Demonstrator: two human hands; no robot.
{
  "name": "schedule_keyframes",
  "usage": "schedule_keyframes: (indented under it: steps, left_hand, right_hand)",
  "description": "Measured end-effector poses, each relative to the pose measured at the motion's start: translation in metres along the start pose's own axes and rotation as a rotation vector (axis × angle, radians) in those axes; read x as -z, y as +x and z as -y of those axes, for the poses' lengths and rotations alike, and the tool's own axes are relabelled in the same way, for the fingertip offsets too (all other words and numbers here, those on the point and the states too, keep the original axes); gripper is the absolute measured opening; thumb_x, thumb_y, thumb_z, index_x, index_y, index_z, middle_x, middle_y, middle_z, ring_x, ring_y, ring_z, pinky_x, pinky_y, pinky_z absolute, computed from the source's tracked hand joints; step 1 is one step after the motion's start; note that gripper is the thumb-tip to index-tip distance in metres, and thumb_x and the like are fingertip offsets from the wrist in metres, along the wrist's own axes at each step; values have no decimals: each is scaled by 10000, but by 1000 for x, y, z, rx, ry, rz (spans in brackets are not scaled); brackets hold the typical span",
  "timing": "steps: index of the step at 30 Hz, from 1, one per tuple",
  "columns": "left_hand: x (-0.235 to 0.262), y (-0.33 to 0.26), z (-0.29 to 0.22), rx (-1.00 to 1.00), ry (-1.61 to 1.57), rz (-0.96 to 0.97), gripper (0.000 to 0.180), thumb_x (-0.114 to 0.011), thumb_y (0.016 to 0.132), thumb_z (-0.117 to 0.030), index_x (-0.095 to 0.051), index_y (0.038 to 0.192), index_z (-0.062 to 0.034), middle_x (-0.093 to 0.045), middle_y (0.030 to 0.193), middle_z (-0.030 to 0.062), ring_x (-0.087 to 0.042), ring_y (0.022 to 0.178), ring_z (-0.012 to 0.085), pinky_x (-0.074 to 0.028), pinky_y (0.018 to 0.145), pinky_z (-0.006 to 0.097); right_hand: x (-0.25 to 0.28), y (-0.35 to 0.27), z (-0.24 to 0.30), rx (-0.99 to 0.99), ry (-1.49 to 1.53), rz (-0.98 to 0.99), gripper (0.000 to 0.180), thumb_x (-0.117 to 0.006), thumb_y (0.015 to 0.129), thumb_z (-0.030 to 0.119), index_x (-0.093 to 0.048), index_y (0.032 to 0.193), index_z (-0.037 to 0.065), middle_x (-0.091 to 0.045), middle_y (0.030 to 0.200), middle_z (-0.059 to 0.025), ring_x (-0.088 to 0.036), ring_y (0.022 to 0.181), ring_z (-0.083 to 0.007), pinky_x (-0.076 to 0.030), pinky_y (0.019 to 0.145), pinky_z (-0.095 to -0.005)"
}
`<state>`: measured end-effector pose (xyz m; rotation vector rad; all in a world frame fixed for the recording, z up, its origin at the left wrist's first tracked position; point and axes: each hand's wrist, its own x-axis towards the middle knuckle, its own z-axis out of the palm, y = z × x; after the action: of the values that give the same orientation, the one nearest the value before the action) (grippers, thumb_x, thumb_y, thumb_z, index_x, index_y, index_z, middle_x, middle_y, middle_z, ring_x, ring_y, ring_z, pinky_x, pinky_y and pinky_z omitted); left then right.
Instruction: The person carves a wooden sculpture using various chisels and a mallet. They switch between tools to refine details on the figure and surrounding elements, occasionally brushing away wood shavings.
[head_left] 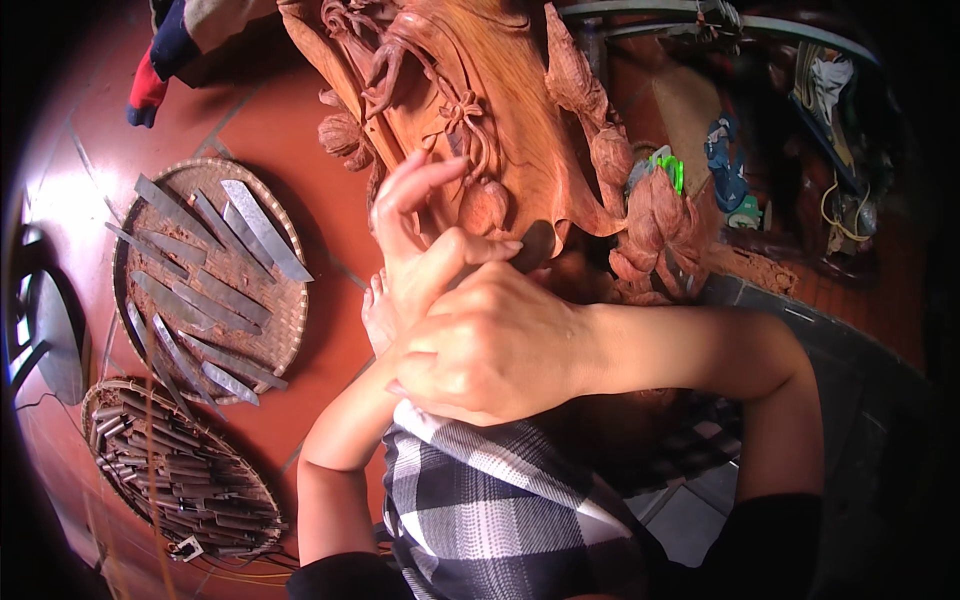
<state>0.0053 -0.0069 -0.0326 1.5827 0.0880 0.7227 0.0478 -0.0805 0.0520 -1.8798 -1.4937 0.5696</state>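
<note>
My left hand (425, 235) is raised in front of a carved wooden piece (520, 110), its fingers apart and slightly bent, with nothing in them. My right hand (480, 345) crosses over from the right and is closed round my left wrist. The carving is orange-brown, with a smooth face and raised stems, flowers and buds. Beyond my left fingers, a round carved bud (485, 207) shows on its surface. Black-and-white checked cloth (500, 500) covers my lap just below the hands. Bare toes (378, 312) peep out beside my left wrist.
On the red tiled floor at left lies a round woven tray (300, 330) of flat metal blades. Nearer stands a basket (95, 400) packed with narrow gouge-like tools. Large carved buds (655, 235) jut out at right. Cables (245, 570) run along the lower left.
</note>
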Motion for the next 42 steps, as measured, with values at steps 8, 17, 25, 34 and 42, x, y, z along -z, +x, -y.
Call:
schedule_keyframes:
  steps: [8, 17, 25, 34, 42]
  left_hand:
    - [2, 0, -1, 71, -105, 131, 134, -752, 780, 19, -638, 800, -49, -447, 1414, 216, -507, 1288, 349, -525, 868, 400]
    - [-2, -7, 3, 86, -188, 84, 158, -753, 785, 53, -641, 842, -42, -436, 1430, 218, -528, 1273, 368, -523, 955, 456]
    - [3, -4, -4, 172, -236, 128, 159, -780, 785, -16, -641, 859, -42, -407, 1449, 216, -524, 1282, 372, -512, 973, 464]
    - [20, 0, -13, -41, 46, 121, 133, -743, 788, -23, -633, 861, -38, -557, 1331, 234, -566, 1239, 386, -504, 986, 489]
    - [79, -7, -61, 10, 63, 436, 192, -783, 767, 22, -617, 861, -6, -709, 938, 180, -710, 918, 310, -586, 782, 380]
  right_hand:
    - [-2, -4, 0, 44, 14, -112, 195, -685, 733, 159, -578, 619, 43, -593, 582, -107, -643, 556, -264, -480, 505, -408]
    - [-7, -5, -2, 103, 32, -95, 233, -694, 770, 191, -565, 625, 62, -589, 582, -91, -640, 555, -257, -476, 494, -389]
    - [-1, -4, 0, 126, 43, -19, 235, -726, 808, 150, -567, 670, 45, -595, 655, -76, -629, 580, -220, -507, 517, -350]
    - [-6, -1, 20, 156, -15, -7, 217, -690, 787, 160, -549, 657, 59, -582, 681, -58, -615, 619, -191, -514, 537, -338]
    - [-1, -6, 53, 246, 18, -79, 262, -564, 894, 223, -659, 957, -12, -611, 910, -141, -611, 920, -273, -496, 869, -401]
